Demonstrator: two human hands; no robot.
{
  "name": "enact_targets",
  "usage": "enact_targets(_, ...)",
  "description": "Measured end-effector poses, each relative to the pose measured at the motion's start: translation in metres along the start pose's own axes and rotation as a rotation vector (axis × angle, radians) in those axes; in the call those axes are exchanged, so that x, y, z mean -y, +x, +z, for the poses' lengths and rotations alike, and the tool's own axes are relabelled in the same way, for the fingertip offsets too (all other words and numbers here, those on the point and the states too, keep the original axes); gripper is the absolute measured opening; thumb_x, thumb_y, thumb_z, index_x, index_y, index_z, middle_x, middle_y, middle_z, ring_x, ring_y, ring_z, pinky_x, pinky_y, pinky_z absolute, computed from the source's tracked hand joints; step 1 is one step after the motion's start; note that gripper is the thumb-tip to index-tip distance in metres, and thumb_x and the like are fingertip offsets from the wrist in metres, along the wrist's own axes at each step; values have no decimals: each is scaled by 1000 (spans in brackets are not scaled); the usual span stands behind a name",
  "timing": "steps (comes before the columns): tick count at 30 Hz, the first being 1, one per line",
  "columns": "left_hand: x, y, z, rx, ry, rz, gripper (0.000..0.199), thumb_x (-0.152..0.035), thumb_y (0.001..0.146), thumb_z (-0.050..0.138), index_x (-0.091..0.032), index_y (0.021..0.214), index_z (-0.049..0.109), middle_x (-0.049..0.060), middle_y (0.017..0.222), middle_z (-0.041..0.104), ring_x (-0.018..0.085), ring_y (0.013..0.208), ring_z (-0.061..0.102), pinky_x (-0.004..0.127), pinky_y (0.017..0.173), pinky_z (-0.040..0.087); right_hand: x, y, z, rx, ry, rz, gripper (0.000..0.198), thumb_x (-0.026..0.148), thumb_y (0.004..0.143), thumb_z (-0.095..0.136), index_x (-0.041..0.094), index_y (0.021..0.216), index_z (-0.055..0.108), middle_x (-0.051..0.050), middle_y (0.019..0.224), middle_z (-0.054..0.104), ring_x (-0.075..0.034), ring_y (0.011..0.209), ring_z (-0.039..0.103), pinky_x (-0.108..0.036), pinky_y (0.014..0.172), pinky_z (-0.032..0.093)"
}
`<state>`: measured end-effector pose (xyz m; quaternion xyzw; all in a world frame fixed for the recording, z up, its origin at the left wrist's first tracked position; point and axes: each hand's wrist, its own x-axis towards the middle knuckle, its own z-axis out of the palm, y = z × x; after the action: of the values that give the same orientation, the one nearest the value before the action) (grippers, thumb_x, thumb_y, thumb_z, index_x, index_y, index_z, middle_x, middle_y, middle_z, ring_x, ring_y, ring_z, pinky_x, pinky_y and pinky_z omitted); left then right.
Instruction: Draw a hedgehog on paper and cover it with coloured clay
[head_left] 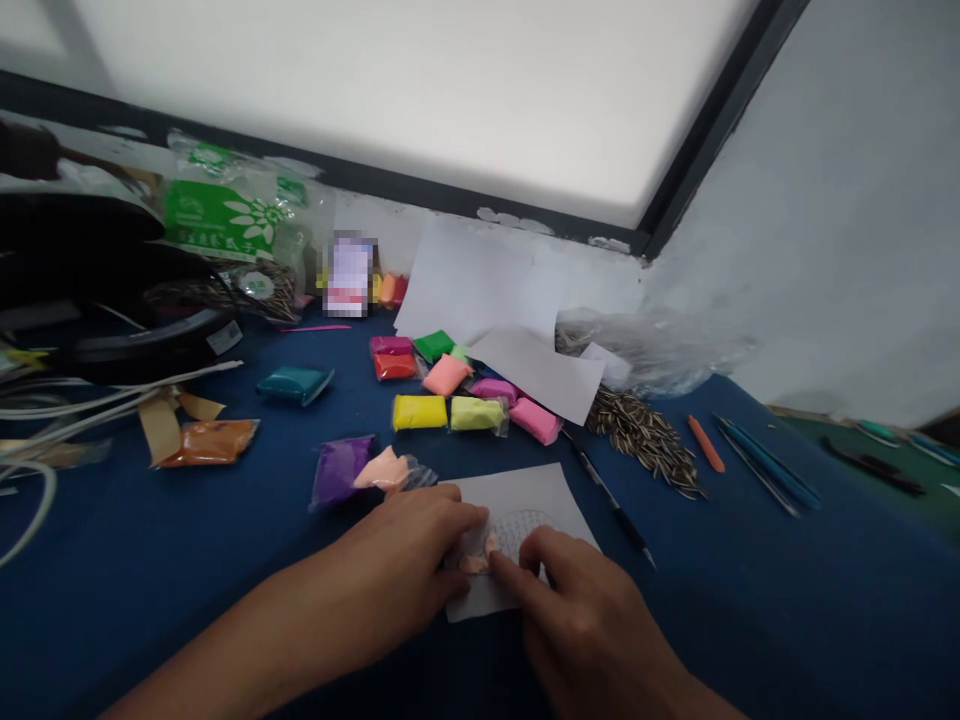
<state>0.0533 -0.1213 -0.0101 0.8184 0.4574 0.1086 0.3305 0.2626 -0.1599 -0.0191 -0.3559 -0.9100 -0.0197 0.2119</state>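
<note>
Peach clay (474, 565) lies on the left part of the paper sheet (559, 490), at one end of its gridded oval drawing (521, 528). Most of the grid is bare, so filling looks barely begun. At the sheet's left edge, the left hand (411, 545) has thumb and index parted; the right hand (581, 590) rests its index against the clay, though whether it pinches, I cannot tell

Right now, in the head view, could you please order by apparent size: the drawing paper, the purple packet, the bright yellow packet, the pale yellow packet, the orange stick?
Drawing paper
Purple packet
Bright yellow packet and pale yellow packet: alike, so unranked
Orange stick
</note>
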Motion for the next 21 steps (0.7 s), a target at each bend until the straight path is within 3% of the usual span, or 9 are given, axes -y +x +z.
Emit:
enact_targets(7, -2, 0, -2, 13, 9, 11, 19, -12, 80, 61, -21, 94, 70, 2, 88, 65, 21, 79, 61, 34, 70, 42, 4, 4, 4, -3, -5, -27, 38, 2, 84, 40, 6, 106, 71, -11, 75, 64, -20, 58, 54, -30, 50, 44)
enact_targets(11, 0, 0, -1, 7, 2, 10, 21, -12, 80, 62, -22, 96, 71, 3, 93, 66, 23, 83, 62, 34, 72, 43, 0, 5, -4, -11, 74, 2, 41, 1, 83, 41, 9, 109, 71, -11, 81, 66, -19, 64, 59, -28, 54, 47)
enact_targets(15, -1, -1, 0, -4, 2, 15, 23, -12, 80, 62, -21, 98, 72, 3, 90, 65, 23, 81, 61, 35, 70, 41, -1, 3, -7, -82, 2, -22, 40, -1, 84, 41, 11, 108, 71, -11, 80, 66, -19, 62, 59, -28, 53, 46)
enact_targets(21, 0, -1, 0, -5, -10, -3, 14, -13, 80, 62, -20, 89, 70, 2, 89, 64, 21, 80, 61, 34, 69, 42, 4, 1, 3, -69, -53, -75, 35, 0, 86, 42, 11, 102, 72, -9, 72, 65, -20, 55, 57, -30, 49, 43)
